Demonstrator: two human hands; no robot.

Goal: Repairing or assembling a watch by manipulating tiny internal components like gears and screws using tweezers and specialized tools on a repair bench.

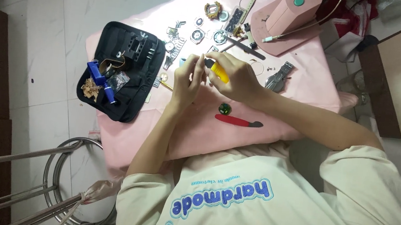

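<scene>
Our right hand (237, 79) grips a yellow-handled tool (218, 71), tip aimed at something tiny pinched in our left hand (188, 78) (probably a watch part, too small to tell). Both hover over the pink cloth (309, 84), black tool case (127, 71) just left, handy.

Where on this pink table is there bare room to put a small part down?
Bare pink cloth lies below the red-handled tool, toward the person, and along the right edge beyond the pliers. It is crowded at the top around the watch parts, and at the left where the black tool case lies.
</scene>
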